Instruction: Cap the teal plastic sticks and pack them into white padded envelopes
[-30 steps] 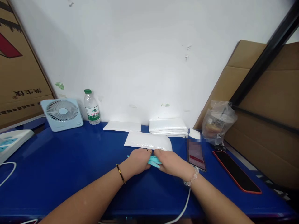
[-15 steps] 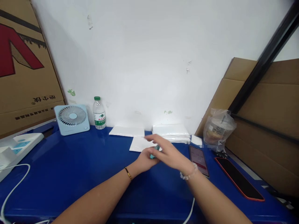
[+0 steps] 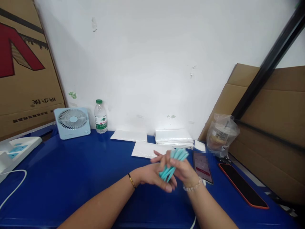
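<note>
One bundle of slim teal sticks (image 3: 173,165), too blurred for counting singly, is hovering just in front of the stack of white packets (image 3: 173,137), raised off the blue desk (image 3: 71,178) and tilting up to the right. The right hand (image 3: 184,170) is closing around its middle. The left hand (image 3: 152,174) is lying half open, fingers spread, cupping its lower ends. Two phones (image 3: 202,162) are lying right of the stack, while one fan (image 3: 72,122) and one bottle (image 3: 100,116) are standing well left of it.

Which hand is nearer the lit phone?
Right. The right hand, gripping the teal sticks, is just left of the lit phone; the left hand sits farther left, beyond the sticks.
</note>
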`<state>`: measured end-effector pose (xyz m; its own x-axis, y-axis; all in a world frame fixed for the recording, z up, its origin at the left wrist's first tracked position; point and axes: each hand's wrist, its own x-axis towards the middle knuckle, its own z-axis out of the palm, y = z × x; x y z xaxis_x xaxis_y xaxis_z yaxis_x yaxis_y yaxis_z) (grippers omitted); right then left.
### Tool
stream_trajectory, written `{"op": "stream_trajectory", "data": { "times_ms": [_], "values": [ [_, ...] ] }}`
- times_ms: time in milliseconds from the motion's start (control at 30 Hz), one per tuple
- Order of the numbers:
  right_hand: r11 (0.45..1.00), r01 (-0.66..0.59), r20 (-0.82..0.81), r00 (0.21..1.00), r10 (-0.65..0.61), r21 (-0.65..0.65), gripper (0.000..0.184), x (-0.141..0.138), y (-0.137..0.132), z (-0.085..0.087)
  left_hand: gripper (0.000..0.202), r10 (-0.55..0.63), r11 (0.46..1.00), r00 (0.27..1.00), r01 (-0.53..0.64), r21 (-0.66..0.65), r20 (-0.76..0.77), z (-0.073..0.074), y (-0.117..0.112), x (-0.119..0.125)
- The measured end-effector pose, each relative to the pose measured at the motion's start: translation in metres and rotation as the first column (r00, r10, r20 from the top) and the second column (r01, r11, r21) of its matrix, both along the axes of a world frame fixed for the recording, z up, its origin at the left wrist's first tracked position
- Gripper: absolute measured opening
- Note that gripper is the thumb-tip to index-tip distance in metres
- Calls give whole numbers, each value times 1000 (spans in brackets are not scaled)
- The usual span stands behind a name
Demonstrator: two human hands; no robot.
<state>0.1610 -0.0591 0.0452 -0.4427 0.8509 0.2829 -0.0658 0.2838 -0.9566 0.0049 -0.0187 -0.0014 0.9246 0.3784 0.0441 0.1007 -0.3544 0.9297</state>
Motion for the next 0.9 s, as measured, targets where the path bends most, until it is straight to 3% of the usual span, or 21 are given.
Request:
{"op": "stream_trajectory", "data": {
  "times_ms": [33,67,100,133,200,233,333,400,467,567,633,733,800,900],
  "values": [
    [994,109,-107,988,-108,1,37,12,4,2,50,146,985,989,-147,94,24,-1,6,-4],
    [976,217,-199,957,-212,2,35,24,9,3,60,319,908,947,-317,273,38,-2,14,-9],
    [946,324,-253,915,-314,-2,33,36,14,4,72,467,778,882,-441,447,58,-5,22,-14],
    [902,431,-286,864,-415,-6,31,47,20,3,83,558,656,827,-487,577,64,-7,30,-19],
    [824,565,-318,777,-543,-25,28,63,32,-4,81,649,511,759,-478,714,44,-12,44,-25],
    [782,622,-330,730,-598,-41,27,67,38,-10,72,658,492,753,-442,750,12,-14,49,-26],
    [617,779,-318,561,-764,-109,27,70,54,-31,36,654,516,748,-331,790,-114,-13,52,-23],
    [569,809,-240,528,-814,-150,29,69,61,-41,30,695,497,701,-307,812,-160,-6,47,-20],
    [573,800,-256,524,-812,-178,29,70,62,-44,34,761,420,638,-348,838,-117,4,40,-21],
    [669,723,-387,575,-721,-171,27,77,51,-34,35,823,305,565,-515,801,50,20,32,-27],
    [760,640,-390,675,-627,-115,25,77,38,-20,34,812,331,569,-630,703,128,26,29,-31],
    [822,568,-271,798,-538,43,31,67,16,7,35,720,505,673,-677,535,171,28,27,-31],
    [790,577,-134,816,-562,205,35,57,4,26,36,657,606,730,-660,444,188,28,27,-28],
    [663,603,38,726,-686,444,36,46,-7,53,37,631,663,745,-662,349,213,30,25,-26]
  ]
}}
